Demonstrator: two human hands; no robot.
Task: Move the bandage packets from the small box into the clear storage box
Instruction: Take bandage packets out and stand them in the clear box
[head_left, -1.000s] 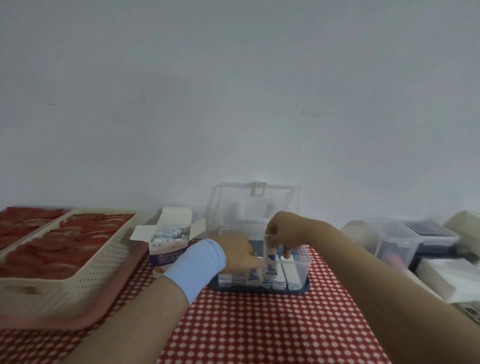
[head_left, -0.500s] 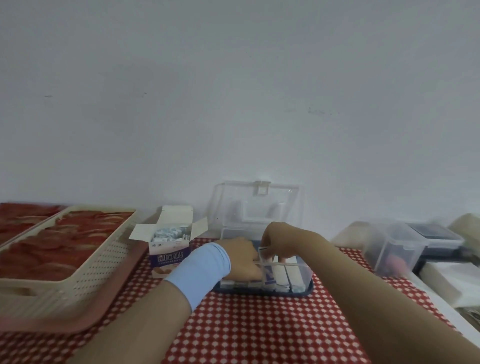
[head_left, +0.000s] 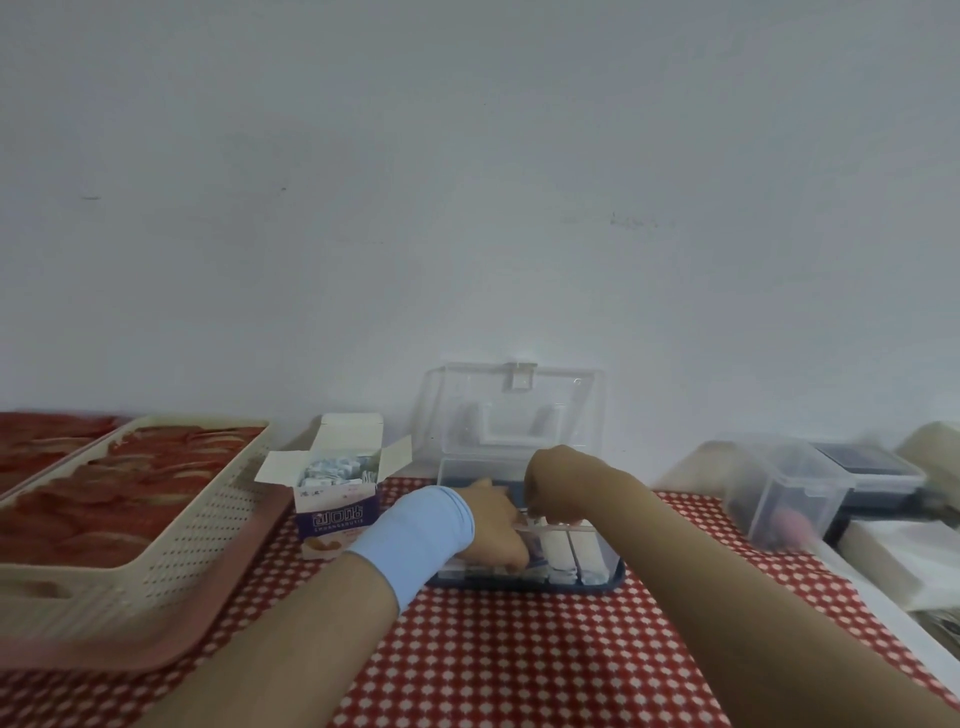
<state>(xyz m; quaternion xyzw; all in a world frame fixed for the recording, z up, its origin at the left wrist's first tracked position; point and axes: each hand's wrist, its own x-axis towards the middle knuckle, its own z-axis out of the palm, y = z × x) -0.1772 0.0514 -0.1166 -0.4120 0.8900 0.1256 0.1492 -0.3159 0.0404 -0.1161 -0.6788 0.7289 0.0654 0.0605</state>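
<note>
The small box (head_left: 336, 512), a white and purple carton with its flaps open, stands left of centre with several bandage packets (head_left: 332, 464) inside. To its right is the clear storage box (head_left: 597, 551) on a blue base, lid (head_left: 514, 410) upright against the wall, holding upright white packets (head_left: 569, 548). My left hand (head_left: 493, 525), with a light blue wristband, grips the storage box's near left corner. My right hand (head_left: 558, 480) reaches down into the storage box, fingers curled and pinching a packet among the upright ones. The fingertips are partly hidden.
A cream perforated basket (head_left: 171, 545) of red items sits on a pink tray (head_left: 156, 654) at the left. Clear containers (head_left: 789, 493), a dark box (head_left: 872, 462) and a white stack (head_left: 914, 561) crowd the right. A red checked cloth (head_left: 519, 660) covers the table before a white wall.
My right hand has dropped from above the storage box rim down into the box with its packet. My left hand has stayed on the box's corner.
</note>
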